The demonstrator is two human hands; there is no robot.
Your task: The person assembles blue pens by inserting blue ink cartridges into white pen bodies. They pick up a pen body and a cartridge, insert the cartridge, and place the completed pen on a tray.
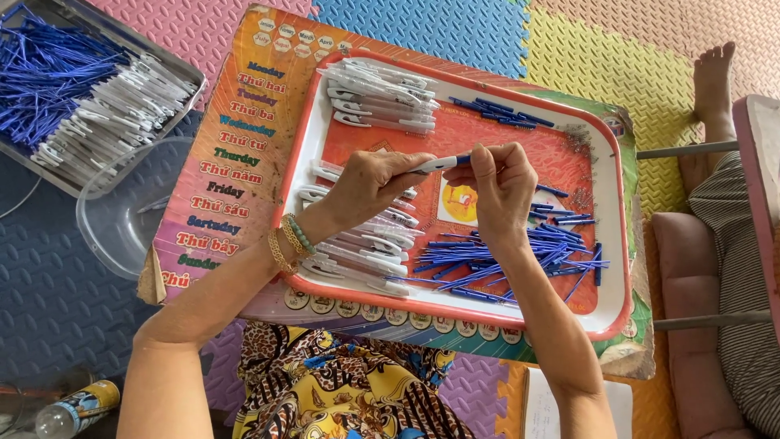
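Lighting: bright, even daylight; shadows soft and faint. Focus: sharp across centre. Edges: slight wide-angle stretch; mild glare on white tray rim (455,310).

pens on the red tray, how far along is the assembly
Done: a row of white pens lies at the tray's top. In hand: left hand holds a pen barrel, right hand at its blue end. Left: loose blue refills and more barrels.

A rectangular plastic tray (611,244) shows a white rim edged in red and an orange patterned floor; thin blue plastic refills (496,258) crowd its near right corner; clear-and-white plastic pen barrels (382,96) fill its far left corner; square foam floor mats (422,24) run pink, blue, yellow.
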